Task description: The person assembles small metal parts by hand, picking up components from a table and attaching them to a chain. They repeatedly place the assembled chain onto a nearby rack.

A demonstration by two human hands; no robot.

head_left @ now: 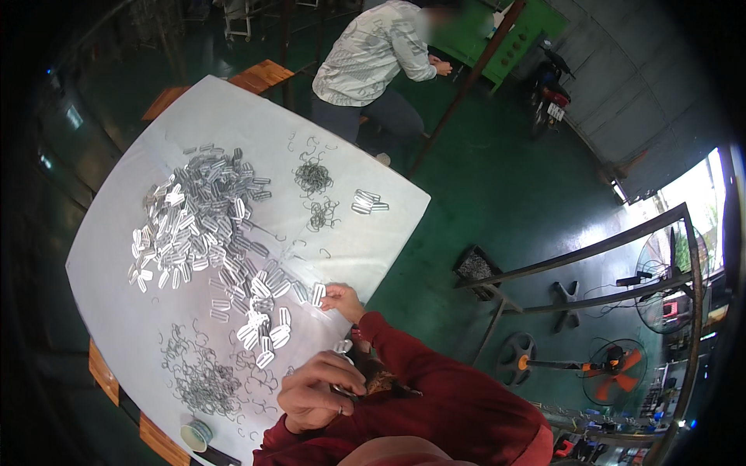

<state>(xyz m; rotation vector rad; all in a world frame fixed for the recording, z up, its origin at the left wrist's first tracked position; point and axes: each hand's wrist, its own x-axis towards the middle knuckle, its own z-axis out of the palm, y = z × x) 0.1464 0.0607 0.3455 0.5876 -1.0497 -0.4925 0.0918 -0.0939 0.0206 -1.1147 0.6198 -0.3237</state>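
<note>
My right hand [342, 300] reaches over the table's right edge, its fingers closed on a small slotted metal piece [318, 295]. Close to my body, my left hand [317, 390] is raised with its fingers curled; what they may hold is hidden. A large heap of similar slotted metal pieces [202, 194] spreads across the white table [109, 256] and trails toward my right hand. Curved thin wire hooks [203, 382] lie in a loose pile at the near left. Farther off sits a smaller pile of wire hooks [313, 177], beside a few separate metal pieces [368, 203].
A round tub [196, 436] stands at the table's near left corner. Beyond the far edge a person [369, 58] bends toward a green bench [536, 31]. To the right are a metal frame [590, 252], a dark crate of small parts [475, 268] and an orange-bladed fan [614, 373].
</note>
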